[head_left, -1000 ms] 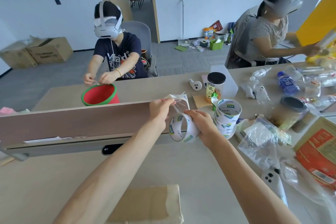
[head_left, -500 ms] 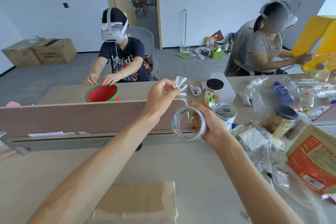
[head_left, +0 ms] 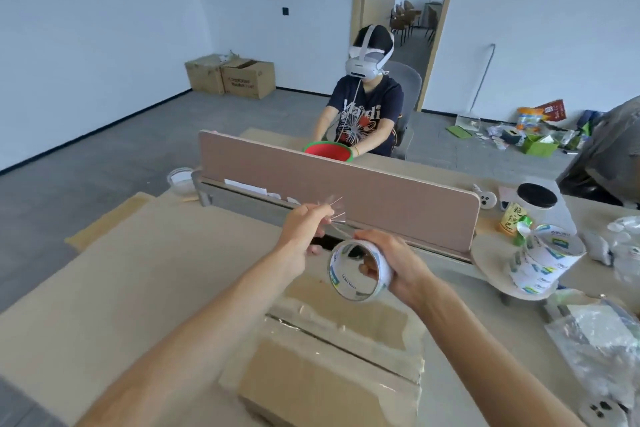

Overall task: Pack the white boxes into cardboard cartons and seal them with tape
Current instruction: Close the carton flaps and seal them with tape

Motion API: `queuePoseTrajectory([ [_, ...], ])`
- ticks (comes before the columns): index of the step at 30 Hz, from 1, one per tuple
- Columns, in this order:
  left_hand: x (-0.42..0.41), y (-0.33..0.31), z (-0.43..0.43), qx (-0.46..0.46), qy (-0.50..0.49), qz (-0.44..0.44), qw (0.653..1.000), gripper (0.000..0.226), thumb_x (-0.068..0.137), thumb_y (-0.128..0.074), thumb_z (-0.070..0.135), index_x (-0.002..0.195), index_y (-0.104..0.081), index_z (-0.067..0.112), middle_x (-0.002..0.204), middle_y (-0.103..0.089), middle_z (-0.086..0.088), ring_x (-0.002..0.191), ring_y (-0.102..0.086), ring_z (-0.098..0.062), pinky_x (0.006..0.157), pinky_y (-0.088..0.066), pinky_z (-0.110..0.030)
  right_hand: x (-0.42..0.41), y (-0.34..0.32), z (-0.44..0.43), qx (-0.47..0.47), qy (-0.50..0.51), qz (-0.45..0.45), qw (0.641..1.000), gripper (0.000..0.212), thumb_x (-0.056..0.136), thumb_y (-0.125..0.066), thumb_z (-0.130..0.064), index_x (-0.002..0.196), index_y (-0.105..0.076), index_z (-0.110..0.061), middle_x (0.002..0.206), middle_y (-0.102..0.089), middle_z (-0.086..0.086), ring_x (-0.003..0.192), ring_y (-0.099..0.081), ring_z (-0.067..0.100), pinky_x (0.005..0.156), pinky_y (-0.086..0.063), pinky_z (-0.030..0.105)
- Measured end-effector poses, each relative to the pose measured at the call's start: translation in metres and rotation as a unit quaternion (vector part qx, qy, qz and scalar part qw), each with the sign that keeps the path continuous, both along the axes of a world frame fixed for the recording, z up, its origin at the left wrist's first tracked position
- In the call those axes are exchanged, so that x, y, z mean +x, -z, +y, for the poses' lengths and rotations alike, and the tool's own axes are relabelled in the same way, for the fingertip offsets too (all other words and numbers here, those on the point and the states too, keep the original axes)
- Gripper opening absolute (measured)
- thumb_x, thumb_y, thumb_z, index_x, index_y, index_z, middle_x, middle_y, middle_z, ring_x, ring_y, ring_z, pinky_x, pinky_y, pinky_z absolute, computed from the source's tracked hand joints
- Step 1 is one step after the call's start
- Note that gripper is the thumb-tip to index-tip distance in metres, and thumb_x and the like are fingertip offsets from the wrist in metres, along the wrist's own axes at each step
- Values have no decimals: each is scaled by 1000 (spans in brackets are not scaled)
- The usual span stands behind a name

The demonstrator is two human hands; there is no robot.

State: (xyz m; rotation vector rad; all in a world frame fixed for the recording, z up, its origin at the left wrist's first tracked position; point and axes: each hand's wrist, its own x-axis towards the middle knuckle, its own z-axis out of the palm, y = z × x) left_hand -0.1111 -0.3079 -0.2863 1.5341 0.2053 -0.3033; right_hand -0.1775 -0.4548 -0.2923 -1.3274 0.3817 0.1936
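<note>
above the carton (head_left: 329, 367), the left hand (head_left: 304, 227) pinches the crumpled tape end (head_left: 333, 211), probably to keep the strip free for unwinding. just beside it is the tape roll (head_left: 337, 281), open face toward the wearer, axis near-horizontal. the right hand (head_left: 400, 267) grips it, fingers curled through the core.

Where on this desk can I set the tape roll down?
Left of the carton, the desk is bare up to the divider. The right side is crowded: stacked tape rolls, a jar, plastic bags.
</note>
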Motion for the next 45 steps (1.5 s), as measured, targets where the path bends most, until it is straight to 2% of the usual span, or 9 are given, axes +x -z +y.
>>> queuePoseTrajectory([
  [5,-14,37,73,-77,-55,87,992,19,81,-72,28,85,-58,14,83,-56,0,58,-44,-10,34,-24,-19,5,19,64,-47,-56,45,996,14,88,-69,-21,81,-70,-9,62,-61,5,50,-55,15,54,-47,27],
  [11,-11,78,119,-131,-72,134,980,20,86,-64,9,99,-53,19,83,-56,-1,47,-33,-8,32,-17,-15,20,41,108,-229,-87,30,969,17,88,-70,-24,89,-72,-7,74,-69,4,63,-62,16,60,-49,25],
  [17,-10,108,166,-117,-3,193,974,7,84,-66,15,86,-61,19,78,-62,4,54,-36,-8,37,-15,-16,37,50,129,-429,-175,40,885,12,86,-69,-30,81,-70,-19,83,-71,-1,70,-60,12,64,-47,24],
  [20,-8,133,185,-61,20,169,984,6,87,-64,15,90,-60,18,77,-59,4,56,-36,-9,40,-17,-18,41,54,138,-522,-222,50,822,15,86,-67,-35,79,-69,-22,78,-66,-11,74,-60,8,67,-45,24],
  [25,-10,160,197,-33,82,145,985,8,87,-67,23,88,-65,15,76,-54,3,57,-36,-10,42,-20,-19,41,65,144,-603,-237,60,759,16,82,-66,-41,77,-69,-27,78,-63,-11,77,-61,12,69,-45,26],
  [31,-3,166,203,-6,117,131,984,15,85,-71,35,82,-66,20,72,-57,8,61,-35,-12,44,-24,-17,39,70,150,-658,-235,60,713,21,86,-60,-42,91,-77,-30,95,-73,-6,82,-62,15,68,-42,25],
  [36,-1,163,200,5,142,119,983,17,87,-69,35,80,-66,19,63,-57,18,59,-40,-7,47,-27,-20,38,70,145,-681,-238,80,688,40,87,-59,-43,125,-67,-32,126,-67,-4,109,-62,22,83,-44,31],
  [40,-4,163,196,7,156,127,980,22,88,-67,37,94,-69,15,82,-66,10,73,-48,-6,55,-31,-24,35,73,141,-675,-230,100,694,38,83,-63,-44,118,-64,-30,102,-68,1,87,-61,22,69,-40,30],
  [45,-5,166,193,12,147,126,981,17,89,-67,31,85,-66,15,78,-66,9,59,-41,-5,51,-29,-22,35,80,139,-674,-228,99,696,32,83,-64,-44,110,-59,-27,83,-59,-4,76,-56,19,58,-33,28],
])
